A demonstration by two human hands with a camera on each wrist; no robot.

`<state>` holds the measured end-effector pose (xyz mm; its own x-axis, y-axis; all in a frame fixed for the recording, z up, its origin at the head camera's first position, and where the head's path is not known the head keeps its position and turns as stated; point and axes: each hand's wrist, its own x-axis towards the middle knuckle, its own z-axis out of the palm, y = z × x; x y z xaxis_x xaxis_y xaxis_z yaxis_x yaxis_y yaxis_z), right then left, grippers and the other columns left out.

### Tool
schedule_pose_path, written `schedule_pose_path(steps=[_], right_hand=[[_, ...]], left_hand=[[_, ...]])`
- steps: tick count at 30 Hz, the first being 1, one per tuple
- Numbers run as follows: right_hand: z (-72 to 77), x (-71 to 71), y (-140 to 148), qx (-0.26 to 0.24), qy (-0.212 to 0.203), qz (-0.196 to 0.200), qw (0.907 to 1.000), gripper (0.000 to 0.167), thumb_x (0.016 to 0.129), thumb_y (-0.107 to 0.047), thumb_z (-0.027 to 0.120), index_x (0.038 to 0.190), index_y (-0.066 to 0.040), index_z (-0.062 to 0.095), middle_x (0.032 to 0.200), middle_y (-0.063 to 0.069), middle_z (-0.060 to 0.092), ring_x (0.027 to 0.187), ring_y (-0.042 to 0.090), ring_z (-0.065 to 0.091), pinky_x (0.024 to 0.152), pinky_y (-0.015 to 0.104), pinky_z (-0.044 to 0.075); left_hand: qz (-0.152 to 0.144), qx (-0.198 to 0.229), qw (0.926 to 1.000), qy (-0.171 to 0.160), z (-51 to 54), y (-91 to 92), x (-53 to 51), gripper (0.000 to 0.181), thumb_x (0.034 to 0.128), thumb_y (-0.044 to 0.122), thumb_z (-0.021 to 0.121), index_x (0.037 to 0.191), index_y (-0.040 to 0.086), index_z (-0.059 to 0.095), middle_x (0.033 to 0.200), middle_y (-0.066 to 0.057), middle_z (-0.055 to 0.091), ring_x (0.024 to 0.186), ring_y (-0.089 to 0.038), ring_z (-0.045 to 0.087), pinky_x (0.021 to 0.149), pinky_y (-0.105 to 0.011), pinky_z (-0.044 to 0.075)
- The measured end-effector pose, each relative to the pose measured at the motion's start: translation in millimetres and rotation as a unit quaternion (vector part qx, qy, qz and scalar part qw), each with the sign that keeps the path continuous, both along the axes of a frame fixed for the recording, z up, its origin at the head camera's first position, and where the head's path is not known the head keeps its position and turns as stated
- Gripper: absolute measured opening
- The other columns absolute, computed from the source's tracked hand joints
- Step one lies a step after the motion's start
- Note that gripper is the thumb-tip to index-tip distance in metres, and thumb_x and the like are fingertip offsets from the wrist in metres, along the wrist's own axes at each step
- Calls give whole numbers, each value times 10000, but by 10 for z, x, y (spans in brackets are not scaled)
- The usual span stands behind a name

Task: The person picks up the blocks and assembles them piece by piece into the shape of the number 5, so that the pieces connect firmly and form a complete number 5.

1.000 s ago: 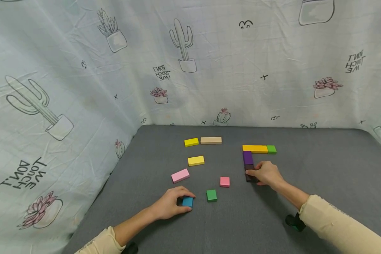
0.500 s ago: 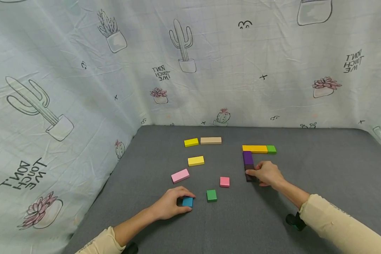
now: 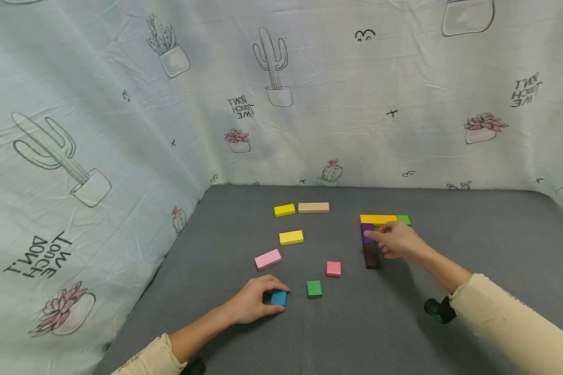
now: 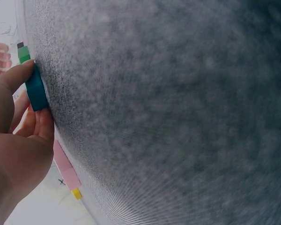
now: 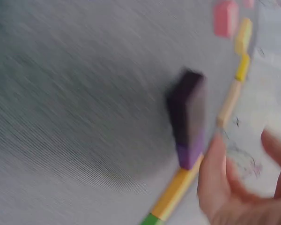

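Observation:
My left hand (image 3: 258, 300) pinches a small blue block (image 3: 279, 298) on the table; in the left wrist view the thumb and a finger sit at the two ends of that blue block (image 4: 36, 91). My right hand (image 3: 398, 240) hovers just above a purple block (image 3: 367, 229) and a black block (image 3: 371, 256), set end to end. Its thumb and fingers are apart with nothing between them, as the right wrist view of the hand (image 5: 239, 187) shows. An orange block (image 3: 377, 219) and a light green block (image 3: 404, 219) form a row behind, meeting the purple one.
A green block (image 3: 314, 289) and a coral block (image 3: 333, 269) lie between the hands. Further left are a pink block (image 3: 268, 259), a yellow block (image 3: 291, 237), another yellow block (image 3: 284, 210) and a tan block (image 3: 314, 208). A printed curtain (image 3: 338, 104) borders the grey table (image 3: 347, 333).
My right hand has let go of the black block and risen away from it, toward the purple one. The left hand and blue block stay put.

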<state>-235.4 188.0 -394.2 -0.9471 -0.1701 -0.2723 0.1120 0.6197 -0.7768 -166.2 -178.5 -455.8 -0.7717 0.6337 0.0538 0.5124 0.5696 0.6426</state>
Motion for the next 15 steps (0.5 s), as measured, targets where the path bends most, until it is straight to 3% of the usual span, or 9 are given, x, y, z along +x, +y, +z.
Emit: schedule_pose_path(steps=[4, 7, 15], right_hand=[[95, -178, -17, -598, -327, 657, 9955, 645, 966, -398, 548, 1298, 128, 378, 984, 175, 542, 851, 216, 558, 774, 371, 519], [108, -301, -66, -852, -401, 910, 9914, 661, 974, -401, 532, 1338, 122, 352, 1062, 201, 538, 937, 252, 553, 828, 361, 498], [68, -588, -206, -1320, -474, 835, 9866, 640, 1020, -369, 435, 1400, 126, 295, 1263, 309, 453, 1140, 386, 481, 939, 398, 432]], left_hand=[[-7, 19, 10000, 63, 0, -1, 3, 333, 836, 179, 756, 1153, 127, 670, 1076, 45, 596, 953, -84, 532, 807, -260, 451], [-36, 51, 9999, 139, 0, 3, 5, 330, 832, 175, 759, 1144, 113, 672, 1069, 34, 600, 944, -83, 532, 792, -248, 450], [-26, 10, 10000, 41, 9, 14, 1, 331, 842, 190, 751, 1155, 120, 668, 1084, 35, 595, 949, -67, 526, 788, -229, 446]])
